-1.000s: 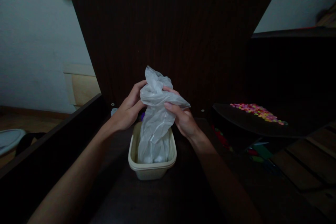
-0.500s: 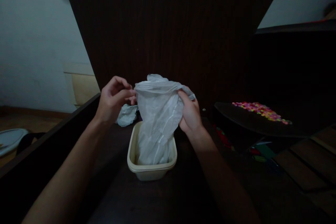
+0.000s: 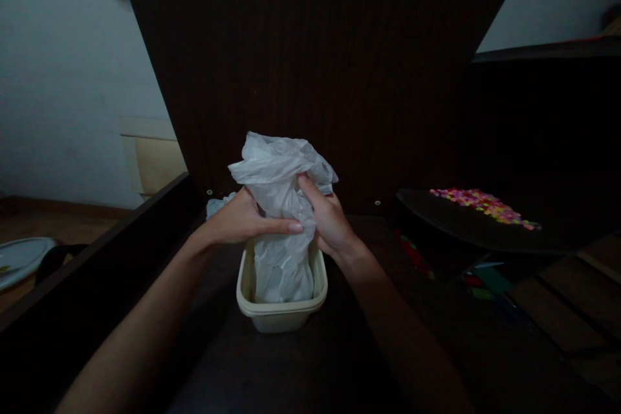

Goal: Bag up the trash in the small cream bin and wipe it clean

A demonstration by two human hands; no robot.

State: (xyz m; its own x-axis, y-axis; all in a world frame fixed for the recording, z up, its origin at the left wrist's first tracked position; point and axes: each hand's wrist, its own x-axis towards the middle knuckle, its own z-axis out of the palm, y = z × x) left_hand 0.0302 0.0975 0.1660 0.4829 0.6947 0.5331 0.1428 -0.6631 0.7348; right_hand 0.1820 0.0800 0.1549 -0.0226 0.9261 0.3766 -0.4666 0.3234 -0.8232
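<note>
A thin white plastic bag (image 3: 284,259) stands with its lower part inside a cream rectangular tub (image 3: 284,310). Its upper part bunches up and flops over above the rim. My left hand (image 3: 245,217) is wrapped round the bag's neck from the left, thumb lying across the front. From the right, my right hand (image 3: 330,213) grips the gathered plastic a little higher, thumb pressed on it. The fingers behind the bag are hidden. Whatever is inside the bag cannot be made out. Another crumpled pale bag (image 3: 216,206) lies behind my left hand, mostly covered.
The tub rests on a dark wooden surface (image 3: 276,375) with a tall dark panel (image 3: 310,65) behind it. A raised board (image 3: 107,242) borders the left side. To the right, small colourful pieces (image 3: 485,205) lie on a dark curved shelf (image 3: 446,223).
My left hand has moved right and closed round the bag's neck. My right hand has shifted left and lower. The bag's spread mouth is now bunched together; the tub stays put.
</note>
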